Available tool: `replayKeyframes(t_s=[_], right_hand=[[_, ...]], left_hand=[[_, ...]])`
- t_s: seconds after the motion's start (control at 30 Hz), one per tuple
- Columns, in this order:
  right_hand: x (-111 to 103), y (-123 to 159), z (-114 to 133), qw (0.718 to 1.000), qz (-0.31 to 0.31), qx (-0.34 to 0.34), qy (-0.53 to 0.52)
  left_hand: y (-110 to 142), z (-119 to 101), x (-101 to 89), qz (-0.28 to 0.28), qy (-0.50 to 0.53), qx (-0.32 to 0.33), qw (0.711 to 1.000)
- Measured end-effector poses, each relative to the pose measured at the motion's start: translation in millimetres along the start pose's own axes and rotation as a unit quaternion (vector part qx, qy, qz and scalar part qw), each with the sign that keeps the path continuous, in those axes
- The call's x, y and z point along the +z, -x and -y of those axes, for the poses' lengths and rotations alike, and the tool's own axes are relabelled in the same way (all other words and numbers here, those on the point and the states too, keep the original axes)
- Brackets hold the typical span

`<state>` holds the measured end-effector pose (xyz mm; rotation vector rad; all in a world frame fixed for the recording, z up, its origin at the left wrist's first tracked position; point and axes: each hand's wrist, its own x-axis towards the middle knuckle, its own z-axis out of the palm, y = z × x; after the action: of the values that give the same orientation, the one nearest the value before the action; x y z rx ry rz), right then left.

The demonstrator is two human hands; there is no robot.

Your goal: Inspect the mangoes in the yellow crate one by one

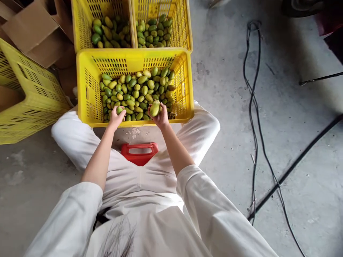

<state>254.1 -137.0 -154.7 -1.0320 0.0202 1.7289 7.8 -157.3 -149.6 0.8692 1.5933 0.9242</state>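
My left hand (115, 118) is closed around a small green oval fruit (119, 110) over the near left part of a yellow plastic crate (134, 53). In my right hand (162, 117) lies a larger yellow-green oval fruit (154, 108), with the fingers curled around it. Both hands are just above the crate's near rim. Below them the crate holds a heap of oval fruits (136, 94), mostly green, some yellowish, that look like small mangoes.
Behind stand two more yellow crates, the left one (131, 21) and the right one (189, 25), both with similar fruit. Another yellow crate (40, 89) and cardboard boxes (30, 26) are at left. A red stool (139, 159) is under me. Black cables (253, 92) cross the concrete floor.
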Motion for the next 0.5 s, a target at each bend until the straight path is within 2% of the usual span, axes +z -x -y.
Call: replayKeyframes(t_s=[0.13,0.27,0.37,0.5], right_hand=[[-2.2,2.7,1.4,1.0,-0.015,0.003,-0.017],[-6.1,0.8,-0.7,1.0,-0.006,-0.003,-0.002],[-6.4,-0.5,-2.5,0.999,-0.022,-0.026,-0.005],[-2.9,0.7,-3.3,1.0,-0.022,-0.015,0.007]], left_hand=[[0.3,-0.5,0.1,0.019,0.037,0.009,0.999],[-3.7,3.3,-0.5,0.011,0.078,0.009,0.997],[-7.5,6.6,-1.5,-0.004,0.062,0.007,0.998],[-9.9,11.5,-3.5,-0.018,0.02,0.003,1.0]])
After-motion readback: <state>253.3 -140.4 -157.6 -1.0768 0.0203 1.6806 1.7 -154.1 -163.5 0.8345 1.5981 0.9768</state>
